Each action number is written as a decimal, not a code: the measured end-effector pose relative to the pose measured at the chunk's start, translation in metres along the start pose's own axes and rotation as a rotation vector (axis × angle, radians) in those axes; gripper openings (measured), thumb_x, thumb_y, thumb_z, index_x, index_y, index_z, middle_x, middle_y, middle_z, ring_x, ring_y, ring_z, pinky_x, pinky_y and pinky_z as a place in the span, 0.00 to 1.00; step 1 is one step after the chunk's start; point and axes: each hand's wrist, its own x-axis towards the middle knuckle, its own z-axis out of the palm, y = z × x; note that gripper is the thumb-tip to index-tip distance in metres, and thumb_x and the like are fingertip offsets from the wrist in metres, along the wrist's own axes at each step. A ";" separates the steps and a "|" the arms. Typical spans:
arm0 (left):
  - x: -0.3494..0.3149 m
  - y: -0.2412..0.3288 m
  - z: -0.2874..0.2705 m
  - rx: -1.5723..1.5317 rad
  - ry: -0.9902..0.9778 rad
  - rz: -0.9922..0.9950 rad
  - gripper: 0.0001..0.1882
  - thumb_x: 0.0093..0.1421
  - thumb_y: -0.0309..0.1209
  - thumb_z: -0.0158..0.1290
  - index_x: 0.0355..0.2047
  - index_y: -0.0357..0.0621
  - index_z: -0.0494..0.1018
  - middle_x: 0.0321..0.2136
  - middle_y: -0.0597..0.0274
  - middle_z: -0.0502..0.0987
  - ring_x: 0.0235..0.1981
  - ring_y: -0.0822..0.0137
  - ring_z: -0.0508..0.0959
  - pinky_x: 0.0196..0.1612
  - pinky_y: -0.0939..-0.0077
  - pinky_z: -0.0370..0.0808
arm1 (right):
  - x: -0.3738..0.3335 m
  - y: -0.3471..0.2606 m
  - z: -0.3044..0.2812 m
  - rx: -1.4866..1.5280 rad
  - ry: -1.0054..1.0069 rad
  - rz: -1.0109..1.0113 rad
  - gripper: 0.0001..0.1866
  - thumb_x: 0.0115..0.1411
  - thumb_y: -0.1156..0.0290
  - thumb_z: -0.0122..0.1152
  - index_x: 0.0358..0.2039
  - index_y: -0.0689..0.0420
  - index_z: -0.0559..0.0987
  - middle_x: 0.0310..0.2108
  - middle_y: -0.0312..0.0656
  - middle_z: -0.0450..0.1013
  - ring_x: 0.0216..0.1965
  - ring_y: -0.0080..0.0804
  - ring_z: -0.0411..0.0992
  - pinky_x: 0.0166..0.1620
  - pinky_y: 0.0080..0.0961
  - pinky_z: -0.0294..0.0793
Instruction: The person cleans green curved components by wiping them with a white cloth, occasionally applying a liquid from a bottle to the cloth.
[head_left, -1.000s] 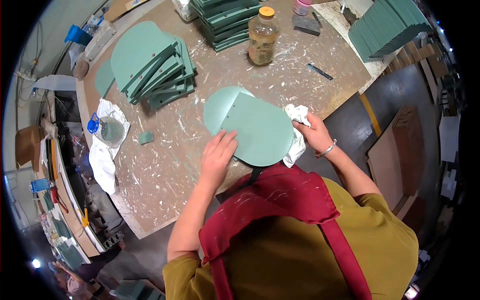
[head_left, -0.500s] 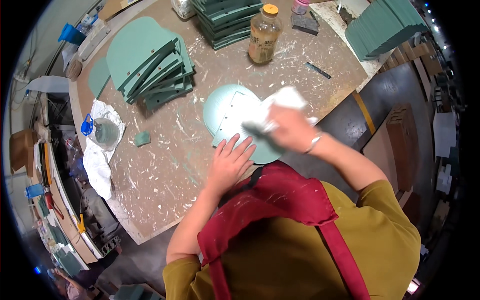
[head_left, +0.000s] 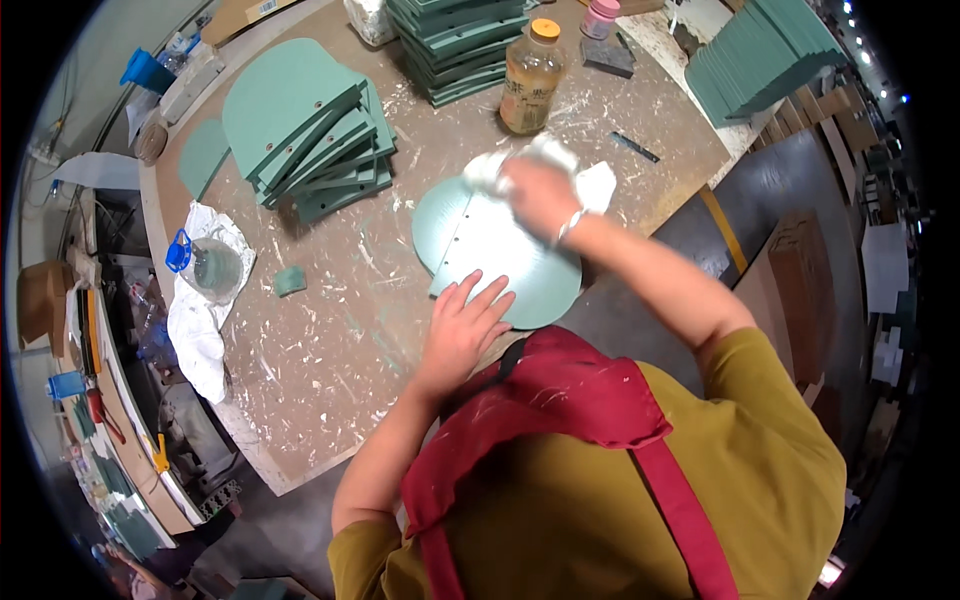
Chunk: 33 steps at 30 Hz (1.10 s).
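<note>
Two pale green panels with rounded ends lie overlapped at the table's near edge; the upper panel [head_left: 520, 262] has a row of small dark holes along its straight side. My left hand [head_left: 466, 322] rests on that panel's near left corner, fingers spread. In my right hand [head_left: 543, 198] is a bunched white cloth [head_left: 594, 186], pressed to the far part of the panels; motion blurs the fingers. Beyond the left hand lies a small green block [head_left: 289, 281], apart from it.
A stack of green panels [head_left: 290, 105] stands at the far left, another stack [head_left: 460, 45] at the back. Behind my right hand stands an orange-capped bottle [head_left: 531, 85]. A blue-handled clear jug [head_left: 212, 265] sits on a white cloth [head_left: 196, 340]. A dark strip [head_left: 636, 147] lies to the right.
My right hand has swept the white cloth away from me and to the left across the panel, from its near part to its far edge. My left hand stays in place.
</note>
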 end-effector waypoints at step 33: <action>0.019 -0.036 -0.011 0.353 -0.042 -0.181 0.23 0.64 0.35 0.45 0.60 0.54 0.63 0.64 0.68 0.59 0.64 0.52 0.57 0.61 0.46 0.56 | -0.155 0.003 -0.030 -0.164 -0.112 -0.105 0.07 0.46 0.75 0.58 0.28 0.56 0.72 0.28 0.45 0.70 0.31 0.45 0.72 0.38 0.37 0.73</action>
